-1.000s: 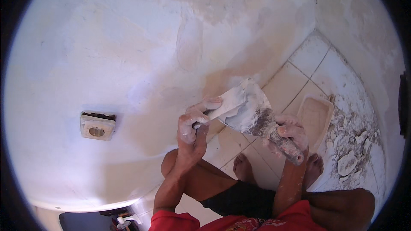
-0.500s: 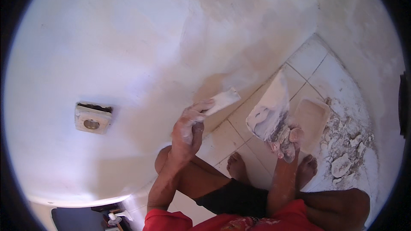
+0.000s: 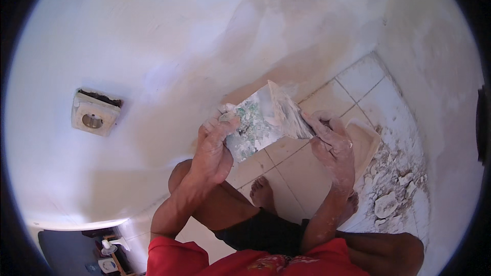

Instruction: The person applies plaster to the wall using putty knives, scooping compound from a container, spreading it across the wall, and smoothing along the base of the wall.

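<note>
In my left hand point(image 3: 215, 140) is a flat rectangular scraper plate point(image 3: 254, 125), its face pale with patchy green and white smears. My thumb lies on its face, and its far end points up and to the right. My right hand point(image 3: 333, 140) grips a putty knife point(image 3: 287, 112) coated in whitish plaster; my fingers hide its handle. The knife's blade meets or overlaps the right end of the plate. White dust or plaster covers the fingers of both hands.
A patchy plastered wall point(image 3: 169, 36) fills the left and top. A socket point(image 3: 95, 115) sits loose in it. On the tiled floor point(image 3: 286, 168), a shallow tray point(image 3: 364, 145) lies beside plaster rubble point(image 3: 388, 194). My bare feet point(image 3: 263, 194) are below my hands.
Both hands have come together: the right moved up and turned its putty knife against the plate. The plate's smeared face now shows, and the plaster heap on the knife looks smaller.
</note>
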The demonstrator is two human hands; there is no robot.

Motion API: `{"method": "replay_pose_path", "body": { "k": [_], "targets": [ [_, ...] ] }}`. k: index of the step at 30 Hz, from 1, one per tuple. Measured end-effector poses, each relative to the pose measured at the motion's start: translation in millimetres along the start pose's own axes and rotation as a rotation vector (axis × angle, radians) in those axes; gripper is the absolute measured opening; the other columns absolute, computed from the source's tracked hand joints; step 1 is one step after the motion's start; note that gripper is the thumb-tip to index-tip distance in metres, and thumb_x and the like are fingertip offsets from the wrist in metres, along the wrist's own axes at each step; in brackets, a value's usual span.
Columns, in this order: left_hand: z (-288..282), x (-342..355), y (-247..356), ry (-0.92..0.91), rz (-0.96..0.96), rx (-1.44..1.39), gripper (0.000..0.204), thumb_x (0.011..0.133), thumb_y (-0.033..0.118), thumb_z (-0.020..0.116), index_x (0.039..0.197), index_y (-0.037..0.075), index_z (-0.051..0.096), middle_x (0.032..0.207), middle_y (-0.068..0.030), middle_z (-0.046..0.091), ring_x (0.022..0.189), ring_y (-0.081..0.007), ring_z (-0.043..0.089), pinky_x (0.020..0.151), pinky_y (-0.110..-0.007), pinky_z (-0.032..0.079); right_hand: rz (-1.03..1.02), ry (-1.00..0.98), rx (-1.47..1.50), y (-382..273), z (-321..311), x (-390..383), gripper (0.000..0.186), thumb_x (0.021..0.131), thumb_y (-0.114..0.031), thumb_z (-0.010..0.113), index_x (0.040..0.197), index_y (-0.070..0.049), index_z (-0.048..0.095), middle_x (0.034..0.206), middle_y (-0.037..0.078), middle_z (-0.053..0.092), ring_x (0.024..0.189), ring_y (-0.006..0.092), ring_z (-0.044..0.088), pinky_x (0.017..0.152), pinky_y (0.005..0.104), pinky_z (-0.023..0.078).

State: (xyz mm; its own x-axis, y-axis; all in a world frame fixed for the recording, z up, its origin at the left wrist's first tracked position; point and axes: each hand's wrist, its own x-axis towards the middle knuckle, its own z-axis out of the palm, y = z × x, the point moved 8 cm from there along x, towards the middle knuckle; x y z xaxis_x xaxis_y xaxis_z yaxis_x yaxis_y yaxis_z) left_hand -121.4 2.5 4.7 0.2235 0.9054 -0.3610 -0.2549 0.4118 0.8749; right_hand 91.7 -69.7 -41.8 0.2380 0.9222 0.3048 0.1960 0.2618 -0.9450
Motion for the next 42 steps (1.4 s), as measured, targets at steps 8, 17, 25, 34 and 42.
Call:
{"method": "replay_pose_path", "body": {
  "k": [8, 17, 25, 34, 42],
  "targets": [
    [7.0, -12.5, 26.8, -0.026, 0.229, 0.020, 0.027, 0.091, 0.001, 0.059, 0.117, 0.000, 0.050, 0.104, -0.0077, 0.063, 0.095, -0.0141, 0.063, 0.084, -0.030, 0.055, 0.134, 0.091, -0.257, 24.5, -34.4, -6.9, 0.048, 0.081, 0.007, 0.054, 0.126, -0.007, 0.065, 0.103, 0.009, 0.059, 0.091, 0.0180, 0.057, 0.082, 0.0259, 0.045],
    [10.1, -16.4, 24.9, -0.128, 0.140, -0.074, 0.027, 0.092, 0.002, 0.060, 0.116, -0.001, 0.049, 0.101, -0.0082, 0.062, 0.090, -0.0118, 0.063, 0.080, -0.028, 0.054, -0.440, -0.179, -0.735, -182.9, -77.2, 56.1, 0.060, 0.066, 0.014, 0.057, 0.118, -0.013, 0.071, 0.103, 0.010, 0.058, 0.085, 0.0224, 0.054, 0.074, 0.0319, 0.044],
    [4.1, -10.8, 23.6, -0.173, 0.144, -0.104, 0.024, 0.091, 0.004, 0.060, 0.112, -0.001, 0.051, 0.095, -0.0064, 0.062, 0.085, -0.0101, 0.061, 0.077, -0.025, 0.052, -0.755, -0.422, -1.367, -221.5, -17.0, 65.3, 0.061, 0.059, 0.005, 0.065, 0.114, -0.020, 0.072, 0.099, 0.008, 0.057, 0.082, 0.0266, 0.053, 0.073, 0.0394, 0.042],
    [-8.4, -8.3, 24.3, -0.138, 0.213, -0.054, 0.026, 0.091, 0.004, 0.059, 0.115, -0.003, 0.051, 0.096, -0.0042, 0.061, 0.083, -0.0086, 0.060, 0.074, -0.024, 0.051, -0.804, -0.449, -1.513, -213.4, 7.7, 64.6, 0.052, 0.061, -0.005, 0.070, 0.112, -0.020, 0.072, 0.095, 0.007, 0.058, 0.083, 0.0259, 0.054, 0.076, 0.0414, 0.042],
    [-7.4, -45.0, 67.5, -0.053, 0.618, 0.525, 0.034, 0.090, 0.006, 0.059, 0.120, -0.003, 0.045, 0.101, -0.0090, 0.061, 0.096, -0.0133, 0.060, 0.084, -0.030, 0.049, 0.035, -0.037, -0.550, -99.3, -95.3, 76.9, 0.036, 0.082, 0.000, 0.061, 0.115, -0.010, 0.071, 0.081, 0.005, 0.058, 0.079, 0.0147, 0.058, 0.068, 0.0338, 0.048]
  ]
}}
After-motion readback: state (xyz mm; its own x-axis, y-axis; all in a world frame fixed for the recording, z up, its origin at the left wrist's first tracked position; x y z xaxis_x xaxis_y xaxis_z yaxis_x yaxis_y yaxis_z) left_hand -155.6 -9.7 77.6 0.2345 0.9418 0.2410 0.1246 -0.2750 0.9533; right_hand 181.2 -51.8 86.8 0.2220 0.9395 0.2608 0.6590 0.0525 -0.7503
